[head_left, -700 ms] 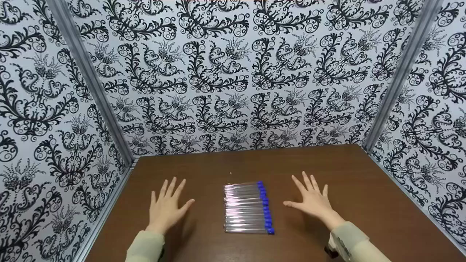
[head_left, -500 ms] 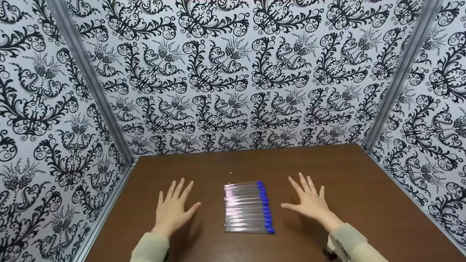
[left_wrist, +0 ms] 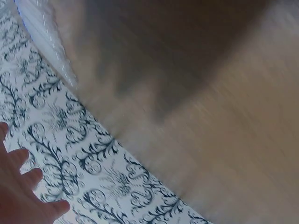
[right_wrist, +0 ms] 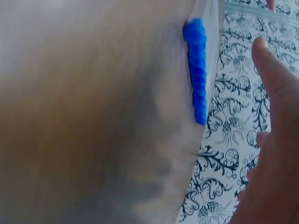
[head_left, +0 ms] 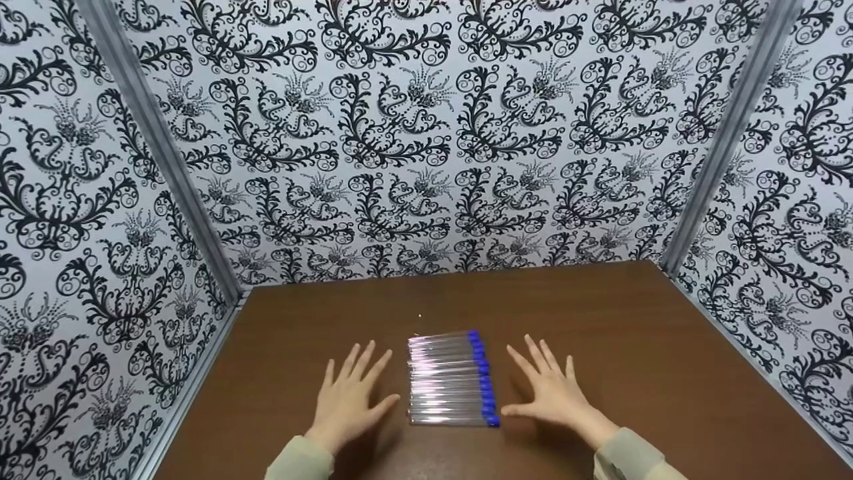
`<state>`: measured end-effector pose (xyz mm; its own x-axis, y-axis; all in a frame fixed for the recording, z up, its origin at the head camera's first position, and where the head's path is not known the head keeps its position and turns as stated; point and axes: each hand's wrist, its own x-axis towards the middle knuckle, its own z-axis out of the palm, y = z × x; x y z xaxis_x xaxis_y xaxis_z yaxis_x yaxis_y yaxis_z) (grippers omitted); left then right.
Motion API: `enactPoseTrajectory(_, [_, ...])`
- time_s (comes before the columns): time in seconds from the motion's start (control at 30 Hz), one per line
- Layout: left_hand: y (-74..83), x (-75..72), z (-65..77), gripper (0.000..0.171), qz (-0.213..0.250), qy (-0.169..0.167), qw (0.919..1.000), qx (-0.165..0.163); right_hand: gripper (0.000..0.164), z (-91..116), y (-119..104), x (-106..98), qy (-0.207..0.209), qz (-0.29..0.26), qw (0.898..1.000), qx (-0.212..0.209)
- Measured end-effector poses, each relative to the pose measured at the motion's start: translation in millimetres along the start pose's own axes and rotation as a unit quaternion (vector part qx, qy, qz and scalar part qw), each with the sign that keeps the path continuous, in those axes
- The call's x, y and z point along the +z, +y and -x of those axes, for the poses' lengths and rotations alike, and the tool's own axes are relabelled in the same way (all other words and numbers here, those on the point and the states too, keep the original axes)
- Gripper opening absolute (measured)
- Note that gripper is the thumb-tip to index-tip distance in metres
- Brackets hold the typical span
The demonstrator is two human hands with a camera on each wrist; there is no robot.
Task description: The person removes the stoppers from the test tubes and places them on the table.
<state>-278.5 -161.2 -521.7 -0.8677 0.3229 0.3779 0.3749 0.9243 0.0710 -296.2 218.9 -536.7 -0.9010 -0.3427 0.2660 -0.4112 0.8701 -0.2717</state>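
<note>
My left hand (head_left: 348,403) is spread, its fingers pointing away from me and the thumb held out toward the middle; it holds nothing. My right hand (head_left: 554,393) is spread in the same way, thumb turned inward, and it holds nothing either. Between them, lying on the table (head_left: 300,317), is a row of clear tubes (head_left: 445,381), set side by side with their lengths running from left to right and the row stretching away from me. Their blue caps (head_left: 485,380) are all at the right-hand end, in a slightly uneven line. My left thumb is near the clear ends, while my right thumb is just beside the cap of the tube closest to me. Each hand throws a soft shadow on the brown tabletop. Pale sleeves come down to both wrists, the left sleeve (head_left: 301,459) and the right sleeve (head_left: 630,455) each reaching in from the bottom edge. Beyond the row there is a tiny bright speck (head_left: 420,315) on the wood. Farther out, white walls (head_left: 400,153) with black scrollwork rise behind the table and on either side, with a grey post at the left corner (head_left: 160,147) and another at the right corner (head_left: 726,147).
</note>
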Motion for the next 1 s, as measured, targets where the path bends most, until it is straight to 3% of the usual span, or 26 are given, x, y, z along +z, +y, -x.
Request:
enactPoseTrajectory(0.17, [10.4, 6.0, 1.9, 0.072, 0.005, 0.0, 0.9997, 0.023, 0.113, 8, -8, 7, 0.007, 0.0, 1.0, -0.022])
enactPoseTrajectory(0.43, [24.2, 14.8, 4.7, 0.073, 0.015, -0.037, 0.9983, 0.042, 0.118, 18, -14, 18, 0.01, -0.015, 0.999, -0.05])
enactPoseTrajectory(0.63, [31.1, 19.4, 4.9, 0.072, 0.017, -0.026, 0.9963, 0.08, 0.118, 21, -16, 22, 0.01, -0.043, 0.997, -0.062])
enactPoseTrajectory(1.0, [44.4, 26.4, 10.9, 0.063, 0.022, -0.002, 0.9893, 0.144, 0.089, 25, -19, 23, -0.026, -0.082, 0.995, -0.055])
